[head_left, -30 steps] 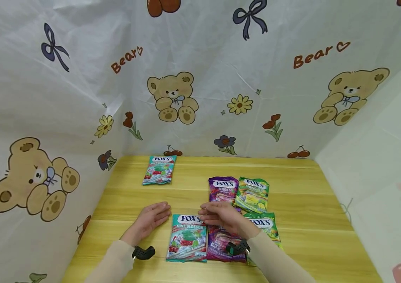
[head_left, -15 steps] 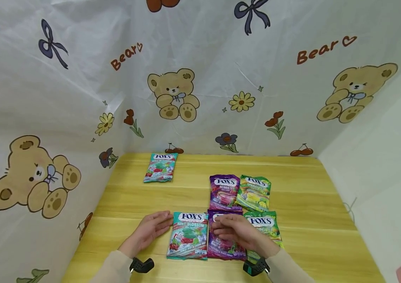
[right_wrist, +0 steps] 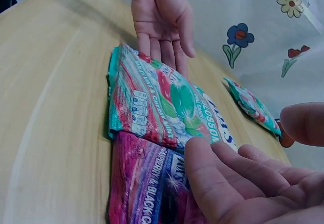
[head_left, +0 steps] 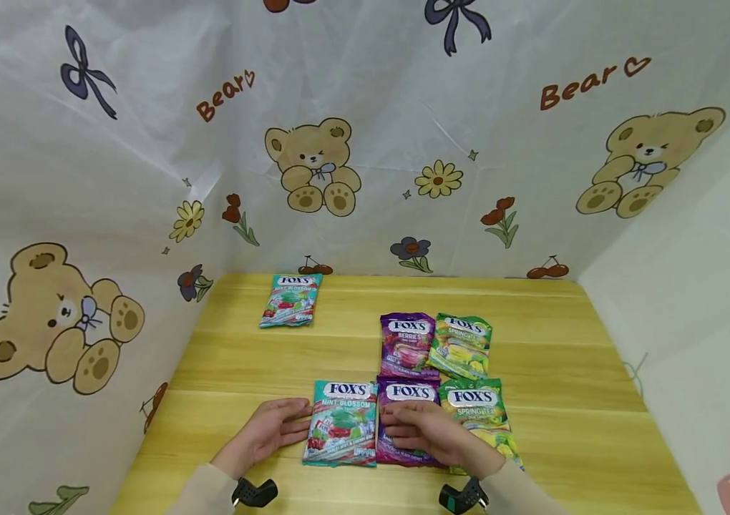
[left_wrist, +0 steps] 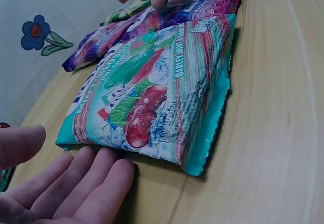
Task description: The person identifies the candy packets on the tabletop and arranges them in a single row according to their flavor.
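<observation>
Resting flat, unclenched — left hand (head_left: 266,433) beside glossy teal packet (head_left: 342,424), right hand (head_left: 429,433) on crinkly purple packet (head_left: 405,400).

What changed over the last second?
The right hand slid back toward the person and now lies flat on the near purple bag, whose logo is uncovered. The left hand moved in to touch the left edge of the near teal bag with straight fingers. Nothing was gripped or released. The far teal bag, far purple and green bags and near green bag stayed put.
</observation>
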The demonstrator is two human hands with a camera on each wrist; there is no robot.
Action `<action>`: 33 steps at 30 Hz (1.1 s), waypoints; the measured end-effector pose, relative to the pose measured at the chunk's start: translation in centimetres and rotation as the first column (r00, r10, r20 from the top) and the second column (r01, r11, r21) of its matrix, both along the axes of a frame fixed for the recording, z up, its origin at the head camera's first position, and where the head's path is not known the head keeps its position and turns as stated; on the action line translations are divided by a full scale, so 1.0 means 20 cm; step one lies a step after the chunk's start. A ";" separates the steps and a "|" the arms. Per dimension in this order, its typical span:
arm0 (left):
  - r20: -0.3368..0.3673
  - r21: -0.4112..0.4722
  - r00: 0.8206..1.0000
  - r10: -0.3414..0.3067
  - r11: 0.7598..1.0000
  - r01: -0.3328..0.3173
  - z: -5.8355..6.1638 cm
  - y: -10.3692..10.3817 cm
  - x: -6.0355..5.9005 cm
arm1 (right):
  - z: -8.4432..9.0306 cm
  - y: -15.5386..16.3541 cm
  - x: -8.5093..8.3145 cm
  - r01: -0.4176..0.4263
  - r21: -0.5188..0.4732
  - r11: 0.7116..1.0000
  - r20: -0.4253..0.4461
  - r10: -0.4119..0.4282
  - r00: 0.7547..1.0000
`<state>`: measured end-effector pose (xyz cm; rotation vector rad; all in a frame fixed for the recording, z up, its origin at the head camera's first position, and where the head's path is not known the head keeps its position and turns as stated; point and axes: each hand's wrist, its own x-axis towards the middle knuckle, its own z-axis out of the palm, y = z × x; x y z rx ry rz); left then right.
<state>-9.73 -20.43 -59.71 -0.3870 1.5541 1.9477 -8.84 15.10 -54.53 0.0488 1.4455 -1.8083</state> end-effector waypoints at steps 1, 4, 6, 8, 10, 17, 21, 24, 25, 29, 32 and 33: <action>0.001 -0.001 1.000 0.000 1.000 0.000 0.00 0.00 0.01 | 0.00 -0.01 0.01 -0.005 0.001 1.000 0.001 0.005 1.000; -0.001 -0.002 1.000 0.004 1.000 -0.004 0.00 0.00 0.02 | 0.00 -0.03 0.02 -0.004 -0.008 1.000 0.010 0.004 1.000; -0.007 -0.008 1.000 0.000 1.000 0.000 0.00 0.00 0.02 | -0.01 -0.05 0.03 0.003 -0.015 1.000 0.019 -0.002 1.000; -0.011 -0.017 1.000 -0.004 1.000 0.004 0.00 0.00 0.02 | -0.02 -0.06 0.05 0.013 -0.016 1.000 0.032 -0.012 0.999; -0.019 -0.027 1.000 -0.012 1.000 0.011 0.00 0.01 0.03 | -0.02 -0.06 0.06 0.025 -0.008 1.000 0.044 -0.025 0.999; -0.052 -0.067 0.999 -0.013 0.998 0.009 0.00 0.03 0.05 | -0.03 -0.09 0.09 0.039 -0.020 0.999 0.091 -0.037 0.995; -0.063 -0.078 0.998 0.004 0.997 -0.009 -0.01 0.04 0.06 | -0.03 -0.10 0.11 0.041 -0.037 0.998 0.087 -0.037 0.996; -0.060 -0.083 0.998 0.028 0.996 -0.033 -0.02 0.05 0.07 | -0.03 -0.12 0.12 0.047 -0.049 0.998 0.095 -0.042 0.995; -0.058 -0.082 0.998 0.034 0.996 -0.039 -0.02 0.05 0.07 | -0.04 -0.12 0.12 0.048 -0.051 0.998 0.100 -0.043 0.994; -0.055 -0.080 0.997 0.047 0.995 -0.052 -0.04 0.07 0.08 | -0.04 -0.15 0.13 0.049 -0.053 0.997 0.118 -0.043 0.992; -0.074 -0.076 0.996 0.047 0.996 -0.053 -0.04 0.07 0.07 | -0.04 -0.16 0.12 0.058 -0.058 0.997 0.120 -0.050 0.992; -0.078 -0.074 0.996 0.044 0.996 -0.050 -0.04 0.07 0.07 | -0.04 -0.17 0.12 0.064 -0.059 0.996 0.122 -0.057 0.991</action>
